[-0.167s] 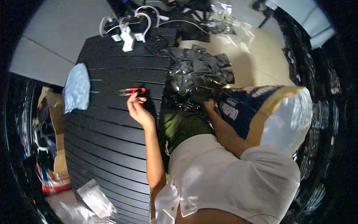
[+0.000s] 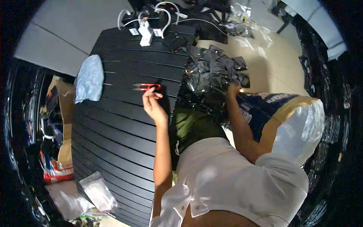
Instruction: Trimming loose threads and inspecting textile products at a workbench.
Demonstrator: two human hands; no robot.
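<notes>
A pair of red-handled thread snips (image 2: 145, 87) lies level across the fingertips of my left hand (image 2: 154, 105), over the black slatted table (image 2: 124, 121). Its fingers curl in at the handle, and the pointed blades face left. My right hand (image 2: 233, 90) is at the right edge of a heap of small black plastic packets (image 2: 206, 70), beyond my lap. Blur and the dark packets hide its fingers, so a grip on one does not show.
On the table are a light blue plastic bag (image 2: 90, 78) and white headband-like loops (image 2: 167, 17) with a white box-shaped piece (image 2: 145, 34). Clear plastic bags (image 2: 99, 191) lie at the near left. A large white and navy sack (image 2: 298, 121) stands to my right.
My right hand has moved from the near side of the packets to their right edge, farther out. The whole view has shifted slightly; my left hand stays at the snips.
</notes>
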